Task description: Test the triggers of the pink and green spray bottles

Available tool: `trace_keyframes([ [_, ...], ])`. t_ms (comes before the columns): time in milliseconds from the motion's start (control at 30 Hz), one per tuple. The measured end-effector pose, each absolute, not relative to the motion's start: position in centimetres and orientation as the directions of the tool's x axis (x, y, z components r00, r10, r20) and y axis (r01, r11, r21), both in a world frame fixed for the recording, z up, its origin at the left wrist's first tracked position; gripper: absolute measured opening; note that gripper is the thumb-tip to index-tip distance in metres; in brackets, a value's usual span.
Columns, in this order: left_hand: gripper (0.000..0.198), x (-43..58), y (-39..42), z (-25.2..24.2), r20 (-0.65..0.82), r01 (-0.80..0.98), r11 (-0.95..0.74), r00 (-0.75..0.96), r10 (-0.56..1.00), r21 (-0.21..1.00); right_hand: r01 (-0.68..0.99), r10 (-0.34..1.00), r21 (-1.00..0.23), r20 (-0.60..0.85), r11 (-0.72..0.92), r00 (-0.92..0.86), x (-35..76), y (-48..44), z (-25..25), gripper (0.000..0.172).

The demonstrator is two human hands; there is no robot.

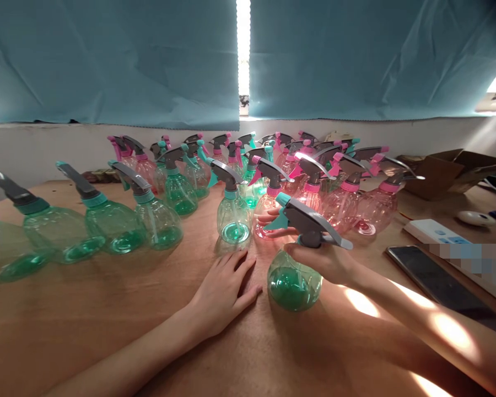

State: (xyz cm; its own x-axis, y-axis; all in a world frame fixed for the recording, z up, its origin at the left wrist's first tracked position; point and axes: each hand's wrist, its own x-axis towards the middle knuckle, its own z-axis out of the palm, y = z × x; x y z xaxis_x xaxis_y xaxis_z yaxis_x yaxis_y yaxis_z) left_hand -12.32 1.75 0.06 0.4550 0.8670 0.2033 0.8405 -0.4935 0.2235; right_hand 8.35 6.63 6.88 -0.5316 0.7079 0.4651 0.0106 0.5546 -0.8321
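My right hand is around the neck of a green spray bottle, with the thumb in front and the fingers reaching past the far side. This bottle has a grey sprayer head with a teal trigger and nozzle, and it leans slightly. Whether its base touches the table cannot be made out. Flat on the wood lies my left hand, fingers outstretched, holding nothing. Just beyond its fingertips stands another green spray bottle. A pink spray bottle is partly hidden behind my right fingers.
Several green bottles form a row on the left of the table. Pink ones and more green ones crowd the back. To the right are a phone, a white box, a white mouse-like object and an open carton.
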Motion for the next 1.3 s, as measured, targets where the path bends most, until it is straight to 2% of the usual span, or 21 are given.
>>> trace_keyframes([
  [100,0.046,-12.41,1.78,0.0,0.202,0.84,-0.492,0.453,0.868,0.229,0.0,0.697,-0.832,0.464,0.554,-0.548,8.45,6.71,6.51,0.06],
  [333,0.046,-12.54,1.79,-0.17,0.211,0.836,-0.496,0.454,0.866,0.235,-0.039,0.704,-0.859,0.444,0.511,-0.555,8.56,6.86,6.1,0.057],
  [433,0.046,-12.45,1.76,-0.11,0.206,0.839,-0.489,0.448,0.87,0.239,-0.042,0.71,-0.861,0.445,0.507,-0.545,8.54,6.81,6.03,0.052],
  [533,0.046,-12.36,1.76,0.0,0.19,0.844,-0.482,0.447,0.874,0.236,0.024,0.742,-0.856,0.433,0.516,-0.511,8.54,6.66,6.07,0.045],
  [633,0.047,-12.37,1.77,0.06,0.179,0.846,-0.48,0.447,0.876,0.233,0.056,0.761,-0.854,0.429,0.518,-0.486,8.5,6.48,6.2,0.046],
  [1300,0.047,-12.34,1.78,0.04,0.183,0.844,-0.483,0.449,0.874,0.233,-0.035,0.723,-0.846,0.474,0.531,-0.502,8.22,6.56,6.2,0.049],
])
